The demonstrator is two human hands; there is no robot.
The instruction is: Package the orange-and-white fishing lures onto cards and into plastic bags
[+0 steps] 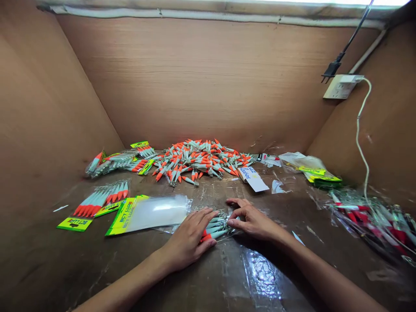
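Observation:
Several fishing lures [217, 230], pale with orange ends, lie side by side on the table between my hands. My left hand [192, 236] rests flat over their orange ends, fingers stretched out and covering part of them. At the hooked ends, my right hand [248, 219] has thumb and index finger pinched together on a lure's hook end. Clear plastic shows around this row. Just left of it lies a stack of clear bags [156, 212] with yellow-green "BCT LURE" headers.
A pile of loose lures [201, 160] spreads along the back wall. Packed lures [100, 199] lie at left. A white card [255, 180], more bags [320, 173] and red-and-white lures [373, 216] are at right. A white cable [358, 130] hangs from the socket [342, 86].

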